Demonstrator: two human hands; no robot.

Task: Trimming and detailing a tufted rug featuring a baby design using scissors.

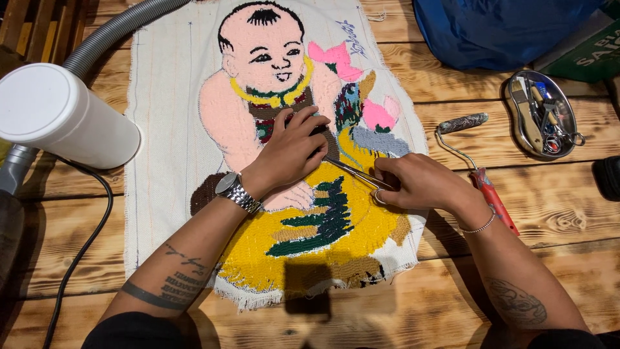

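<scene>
Two hands work on a tufted rug (194, 97) that lies flat on a wooden table (568, 213). The rug shows a baby in pink and yellow yarn. The left hand (290, 155) lies spread on the middle of the rug and presses it down with its fingers. It holds nothing. The right hand (413, 184) is curled tight around the rings of thin scissors (355, 173). The scissor tips point under the left hand's fingers, so I cannot tell if the blades are apart. A white tub (58, 116) and a grey hose (116, 32) sit at the left. A small roller (478, 161) lies just beside the right wrist. A metal tray (513, 126) of tools sits farther right, near a blue bag (497, 29).
</scene>
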